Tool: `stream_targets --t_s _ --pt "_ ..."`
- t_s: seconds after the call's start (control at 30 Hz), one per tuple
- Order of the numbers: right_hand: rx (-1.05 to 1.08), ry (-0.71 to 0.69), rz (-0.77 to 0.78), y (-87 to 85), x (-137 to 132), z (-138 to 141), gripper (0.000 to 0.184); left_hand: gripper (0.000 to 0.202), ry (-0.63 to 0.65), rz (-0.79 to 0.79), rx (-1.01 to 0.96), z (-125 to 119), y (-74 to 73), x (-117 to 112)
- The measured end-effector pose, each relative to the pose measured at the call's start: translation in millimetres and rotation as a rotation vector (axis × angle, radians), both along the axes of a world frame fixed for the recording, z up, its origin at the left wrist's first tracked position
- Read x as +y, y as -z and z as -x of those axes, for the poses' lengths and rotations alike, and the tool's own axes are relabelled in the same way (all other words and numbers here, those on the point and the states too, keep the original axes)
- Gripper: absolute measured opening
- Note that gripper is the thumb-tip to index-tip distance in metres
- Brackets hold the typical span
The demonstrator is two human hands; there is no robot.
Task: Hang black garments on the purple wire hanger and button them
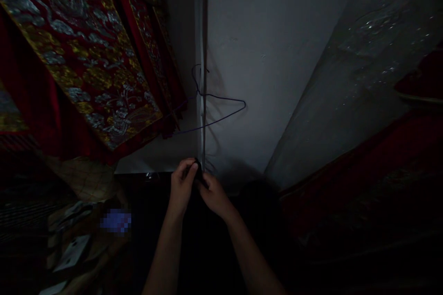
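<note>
Dark item (198,169), ID unclear, lies btwn L hand (182,179) & R hand (215,193); hands close tog., fingers of both pinched on it. Wire hanger (224,98) farther off, apart.

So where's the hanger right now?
Near the middle of the head view, the hanger crosses the pale upright strip, above the left hand and right hand in the picture, beside the red cloth on the left.

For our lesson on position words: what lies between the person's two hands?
In the head view, a small dark item, too dim to identify, lies between the left hand and right hand.
</note>
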State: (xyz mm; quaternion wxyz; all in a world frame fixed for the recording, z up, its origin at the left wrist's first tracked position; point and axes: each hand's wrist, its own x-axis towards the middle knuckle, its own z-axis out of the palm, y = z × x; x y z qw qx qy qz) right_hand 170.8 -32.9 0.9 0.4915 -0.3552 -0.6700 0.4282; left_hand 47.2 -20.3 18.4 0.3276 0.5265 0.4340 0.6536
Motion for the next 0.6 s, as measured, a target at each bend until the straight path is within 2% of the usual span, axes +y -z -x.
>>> stream_targets --t_s 0.03,0.1,0.17,0.23,0.3,0.37,0.4,0.47,0.53,0.6 --pt "-0.009 -0.034 0.033 -3.3 2 -1 0.013 0.024 -0.013 -0.048 0.049 0 -1.1 1" --pt "-0.058 -0.114 0.092 -14.2 9 -11 0.018 0.025 0.007 -0.087 0.13 6 -2.4 3" --pt "-0.139 -0.187 0.092 -32.4 18 -29 0.02 0.027 0.133 0.0 0.202 17 1.1 3" --pt "-0.206 -0.205 -0.012 -56.7 30 -49 0.02 0.033 0.295 0.123 0.279 26 11.3 2" --pt "-0.211 -0.117 -0.189 -82.3 46 -67 0.018 0.037 0.442 0.189 0.368 34 25.0 2" --pt "-0.134 0.046 -0.326 -103.2 67 -78 0.019 0.035 0.543 0.206 0.466 40 36.2 3" --pt "-0.086 0.122 -0.353 -110.3 80 -81 0.021 0.034 0.562 0.21 0.507 45 39.1 5" --pt "-0.01 0.233 -0.35 -116.6 109 -81 0.028 0.031 0.509 0.204 0.548 56 37.8 8" --pt "0.016 0.292 -0.319 -113.2 140 -77 0.03 0.032 0.411 0.185 0.553 69 28.1 12" --pt "-0.023 0.351 -0.263 -103.6 165 -73 0.025 0.031 0.375 0.188 0.574 84 14.8 15"
